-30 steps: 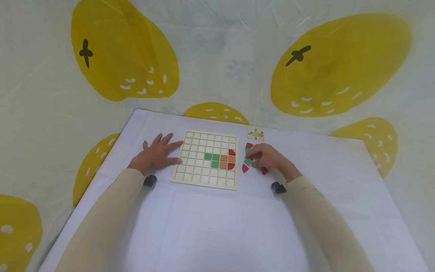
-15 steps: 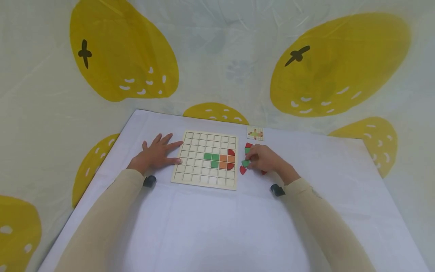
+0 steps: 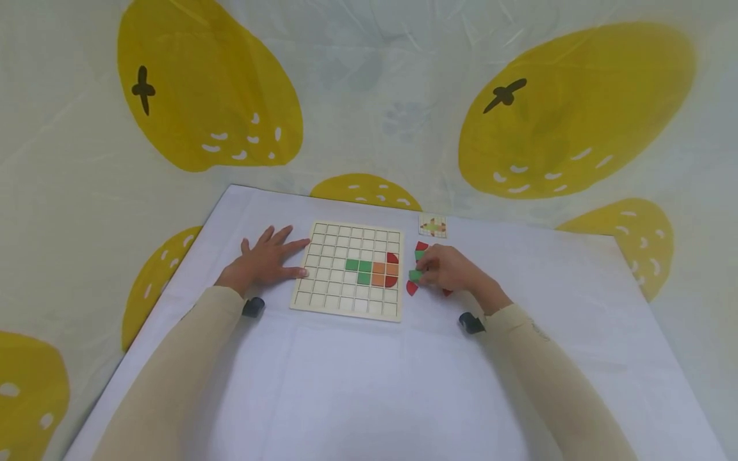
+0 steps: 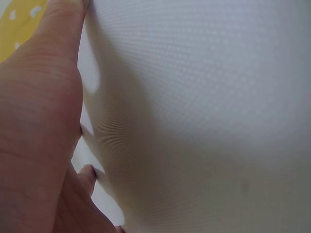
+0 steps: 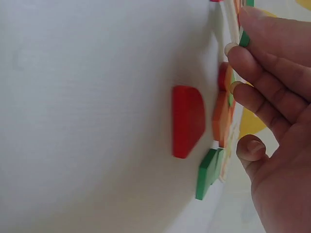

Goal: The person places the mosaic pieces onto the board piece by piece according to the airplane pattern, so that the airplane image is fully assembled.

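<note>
Basically, right hand (image 3: 451,269) has thumb and fingertips pinched together on a green tile (image 3: 415,276), at the hand's left, between it and the board (image 3: 332,288). Red quarter (image 3: 412,288) lies just below the thumb, left of the palm. Just past the fingertips, away from the person: a second green tile (image 3: 420,255), with a red tile (image 3: 422,246) next to it. Another red piece (image 3: 447,292) shows partly under the heel of the same hand. Right wrist view: loose pieces on the table under the hand, apart from the palm; the other fingers are bent, well off the table.

Left hand (image 3: 261,261) is flat, fingers spread apart, thumb and index touching the board's left edge; board sits to its right. Placed tiles, three green (image 3: 366,266), three orange (image 3: 378,267), two red (image 3: 393,258), are on the board's side nearer the right hand. Pattern card (image 3: 432,226) lies beyond the right hand, near the far edge of the table (image 3: 357,390).
</note>
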Motion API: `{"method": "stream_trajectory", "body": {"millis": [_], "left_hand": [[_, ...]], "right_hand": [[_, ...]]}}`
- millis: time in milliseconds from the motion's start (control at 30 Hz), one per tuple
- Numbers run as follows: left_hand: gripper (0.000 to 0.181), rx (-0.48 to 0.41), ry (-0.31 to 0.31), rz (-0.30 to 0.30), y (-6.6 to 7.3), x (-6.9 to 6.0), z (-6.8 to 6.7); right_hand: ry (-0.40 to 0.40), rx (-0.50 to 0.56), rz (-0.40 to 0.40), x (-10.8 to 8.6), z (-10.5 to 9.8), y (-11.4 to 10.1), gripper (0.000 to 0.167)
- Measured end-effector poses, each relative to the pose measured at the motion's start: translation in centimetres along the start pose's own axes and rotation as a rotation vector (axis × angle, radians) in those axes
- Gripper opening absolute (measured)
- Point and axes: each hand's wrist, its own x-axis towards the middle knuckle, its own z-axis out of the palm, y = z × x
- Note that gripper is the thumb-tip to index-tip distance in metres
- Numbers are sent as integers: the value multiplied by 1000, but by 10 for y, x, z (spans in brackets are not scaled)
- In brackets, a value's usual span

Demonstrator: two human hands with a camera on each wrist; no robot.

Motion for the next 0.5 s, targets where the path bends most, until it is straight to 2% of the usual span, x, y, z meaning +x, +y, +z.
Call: {"method": "stream_trajectory", "body": {"millis": [100,500], "left_hand": [[87,2,1,4,0,-1,-1],[87,-11,0,13,1,-3,-2]], "right_hand": [[-13,13,14,-1,1,-1,29],[-13,-52,-46,-2,5,-13,25]]}}
